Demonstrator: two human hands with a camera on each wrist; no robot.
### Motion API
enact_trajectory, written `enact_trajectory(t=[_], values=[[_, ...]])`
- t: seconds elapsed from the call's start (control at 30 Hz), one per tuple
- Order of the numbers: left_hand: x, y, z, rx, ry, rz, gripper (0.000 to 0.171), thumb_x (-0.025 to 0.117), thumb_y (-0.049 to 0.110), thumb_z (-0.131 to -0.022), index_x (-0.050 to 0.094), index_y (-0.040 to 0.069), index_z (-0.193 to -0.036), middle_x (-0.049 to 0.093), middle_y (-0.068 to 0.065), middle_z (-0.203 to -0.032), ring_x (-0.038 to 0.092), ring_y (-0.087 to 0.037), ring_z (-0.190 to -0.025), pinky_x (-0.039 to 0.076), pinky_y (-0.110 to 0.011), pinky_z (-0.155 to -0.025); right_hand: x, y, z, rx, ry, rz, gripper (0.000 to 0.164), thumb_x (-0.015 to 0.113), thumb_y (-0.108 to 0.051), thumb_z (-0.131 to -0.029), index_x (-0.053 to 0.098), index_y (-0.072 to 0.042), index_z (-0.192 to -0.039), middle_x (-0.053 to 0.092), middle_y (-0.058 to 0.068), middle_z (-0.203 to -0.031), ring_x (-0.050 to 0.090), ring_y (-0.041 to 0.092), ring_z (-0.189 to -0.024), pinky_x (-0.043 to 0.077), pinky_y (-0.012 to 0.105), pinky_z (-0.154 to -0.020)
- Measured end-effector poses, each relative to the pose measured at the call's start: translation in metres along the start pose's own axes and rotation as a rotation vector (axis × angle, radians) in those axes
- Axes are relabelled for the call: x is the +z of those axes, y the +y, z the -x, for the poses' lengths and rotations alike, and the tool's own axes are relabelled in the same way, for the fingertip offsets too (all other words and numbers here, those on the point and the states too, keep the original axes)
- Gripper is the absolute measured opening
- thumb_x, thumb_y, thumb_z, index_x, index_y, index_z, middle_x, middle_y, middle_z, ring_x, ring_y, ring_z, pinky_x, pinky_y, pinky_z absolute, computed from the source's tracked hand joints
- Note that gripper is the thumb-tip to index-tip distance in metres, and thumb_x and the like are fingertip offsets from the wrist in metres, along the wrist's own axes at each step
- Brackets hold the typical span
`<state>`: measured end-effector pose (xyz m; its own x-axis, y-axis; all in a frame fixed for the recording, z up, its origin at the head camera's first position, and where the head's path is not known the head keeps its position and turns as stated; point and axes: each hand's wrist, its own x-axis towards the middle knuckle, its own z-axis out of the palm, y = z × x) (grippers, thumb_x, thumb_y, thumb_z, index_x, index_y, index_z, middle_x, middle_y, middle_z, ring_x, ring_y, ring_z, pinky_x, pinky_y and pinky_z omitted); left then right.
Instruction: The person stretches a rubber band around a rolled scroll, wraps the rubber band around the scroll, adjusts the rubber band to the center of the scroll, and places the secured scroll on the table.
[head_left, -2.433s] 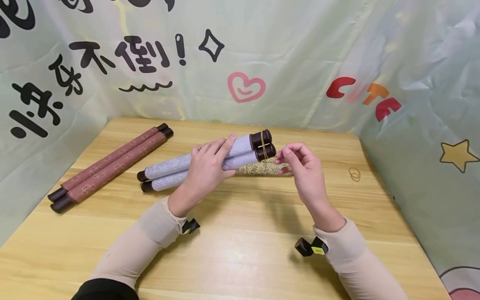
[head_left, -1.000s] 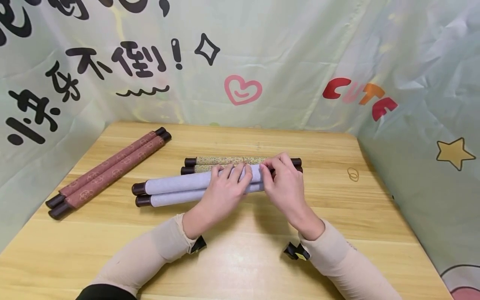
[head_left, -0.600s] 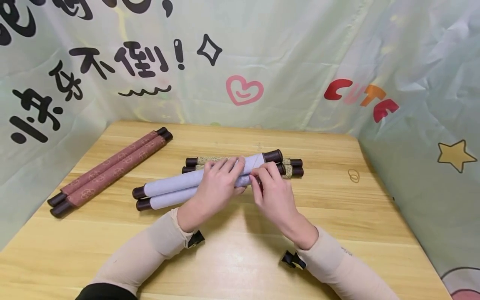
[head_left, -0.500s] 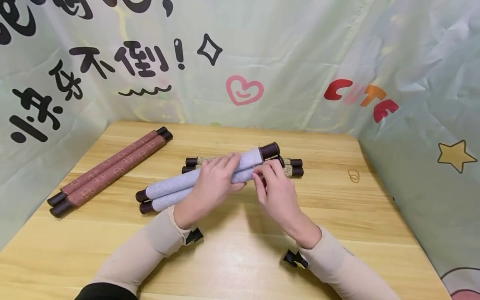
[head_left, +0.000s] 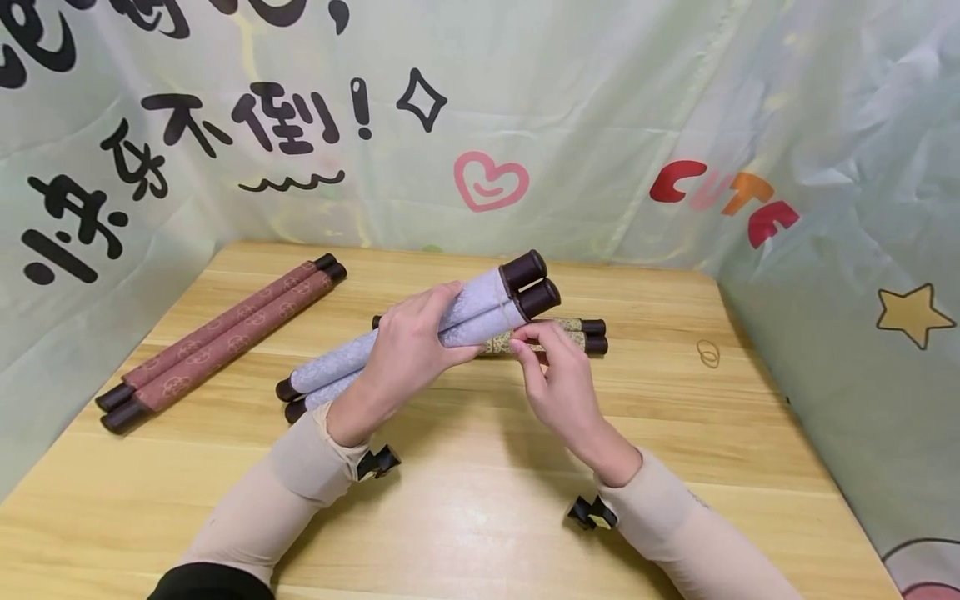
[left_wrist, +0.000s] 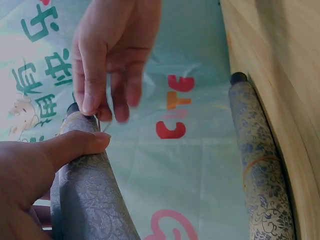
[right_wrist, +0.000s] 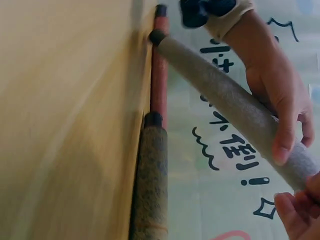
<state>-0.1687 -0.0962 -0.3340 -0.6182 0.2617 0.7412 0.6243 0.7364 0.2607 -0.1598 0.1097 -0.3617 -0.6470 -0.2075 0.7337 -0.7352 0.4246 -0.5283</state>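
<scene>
If overstretched, liable to snap: 1 band point(head_left: 504, 307), pinched between thumb and fingers of right hand point(head_left: 566, 387); round 2 pale-blue rolls point(head_left: 480, 312), tilted above tabletop point(head_left: 465, 533), gripped in left hand point(head_left: 407, 342), fingers curled.

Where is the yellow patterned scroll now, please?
In the head view, the yellow patterned scroll lies on the table, left of the loose rubber bands, partly hidden behind the right hand and the pale blue scroll in the left hand.
</scene>
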Motion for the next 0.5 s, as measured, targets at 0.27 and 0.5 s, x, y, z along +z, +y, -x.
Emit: enact_trajectory(t=[0.27,0.5], values=[[-0.003,0.004,0.001,-0.032,-0.036,-0.005,0.074,0.093,0.030,-0.063,0.060,0.003,-0.124,0.069,-0.014,-0.112,0.067,-0.030,-0.099,0.053,-0.049,-0.080,0.012,-0.005,0.005,0.110,0.100,-0.258,0.003,0.066,0.006,-0.089,0.067,0.007,-0.092,0.057,0.016,-0.108,0.058,0.019,-0.096,0.055,0.028,-0.082],[-0.001,0.003,0.003,0.020,-0.072,-0.135,0.075,0.093,0.034,-0.062,0.060,0.004,-0.123,0.067,-0.017,-0.117,0.064,-0.037,-0.103,0.050,-0.052,-0.079,0.008,-0.001,0.007,-0.149,0.198,-0.025,0.014,0.069,0.005,-0.087,0.072,0.001,-0.100,0.064,0.011,-0.097,0.063,0.020,-0.082,0.053,0.021,-0.077]])
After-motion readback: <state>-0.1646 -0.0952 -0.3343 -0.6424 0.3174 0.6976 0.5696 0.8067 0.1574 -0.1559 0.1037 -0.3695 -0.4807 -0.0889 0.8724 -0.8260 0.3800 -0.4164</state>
